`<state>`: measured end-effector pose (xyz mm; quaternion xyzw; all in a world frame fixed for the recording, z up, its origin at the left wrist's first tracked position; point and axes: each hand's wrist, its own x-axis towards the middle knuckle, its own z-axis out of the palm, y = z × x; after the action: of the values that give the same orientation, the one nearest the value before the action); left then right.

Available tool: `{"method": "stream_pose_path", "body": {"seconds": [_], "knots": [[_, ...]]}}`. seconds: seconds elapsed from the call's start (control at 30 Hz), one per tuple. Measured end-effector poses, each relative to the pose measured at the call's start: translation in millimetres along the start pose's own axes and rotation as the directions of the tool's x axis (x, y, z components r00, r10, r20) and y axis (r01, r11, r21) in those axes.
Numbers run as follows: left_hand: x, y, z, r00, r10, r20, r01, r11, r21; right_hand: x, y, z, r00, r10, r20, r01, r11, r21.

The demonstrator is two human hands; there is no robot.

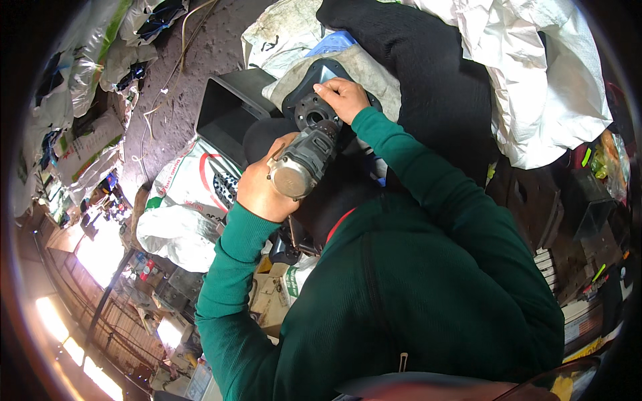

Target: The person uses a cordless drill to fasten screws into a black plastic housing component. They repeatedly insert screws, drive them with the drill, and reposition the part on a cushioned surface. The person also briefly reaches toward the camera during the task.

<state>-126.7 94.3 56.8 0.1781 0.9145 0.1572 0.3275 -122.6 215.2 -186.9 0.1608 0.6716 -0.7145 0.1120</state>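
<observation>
My left hand (263, 184) is wrapped round a grey power drill (309, 159). The drill's front end points away from me and meets a dark part with a round, holed flange (309, 107); whether its bit touches the flange is hard to see. My right hand (346, 100) grips the edge of this part, thumb and fingers closed on it near the flange. Behind the flange, the part widens into a dark, shiny base (326, 69). It rests over a grey-beige cloth (382, 83) in front of me.
A black open bin (231, 110) stands to the left, beside a white printed sack (184, 177). Black fabric (435, 87) and a large white sack (535, 73) lie on the right. A thin cable (175, 70) runs across the dark floor at the far left.
</observation>
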Motion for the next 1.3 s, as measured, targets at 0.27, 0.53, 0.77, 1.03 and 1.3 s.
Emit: {"method": "stream_pose_path", "body": {"seconds": [0.27, 0.53, 0.77, 1.03, 1.3], "knots": [[1.8, -20.7, 17.8, 0.998, 0.059, -0.035, -0.06, 0.998, -0.031, -1.2, 5.8, 3.4, 0.998, -0.056, 0.021, 0.053, 0.994, 0.093], [-30.1, -26.8, 56.3, 0.965, -0.084, -0.248, 0.013, 0.961, -0.275, 5.1, 11.6, 4.8, 0.983, -0.173, 0.059, 0.174, 0.985, -0.009], [-43.5, -31.5, 34.4, 0.911, -0.081, -0.404, -0.078, 0.929, -0.362, 6.4, 19.0, 3.3, 0.976, -0.205, 0.074, 0.212, 0.971, -0.11], [-98.9, -52.9, 32.4, 0.884, 0.375, -0.28, -0.348, 0.926, 0.143, -44.9, -53.0, -25.0, 0.905, -0.415, -0.094, 0.37, 0.876, -0.309], [-109.3, -48.1, 149.5, 0.995, -0.066, -0.071, 0.03, 0.903, -0.428, -124.1, -203.7, -254.7, 0.251, -0.916, -0.311, 0.926, 0.321, -0.198]]}}
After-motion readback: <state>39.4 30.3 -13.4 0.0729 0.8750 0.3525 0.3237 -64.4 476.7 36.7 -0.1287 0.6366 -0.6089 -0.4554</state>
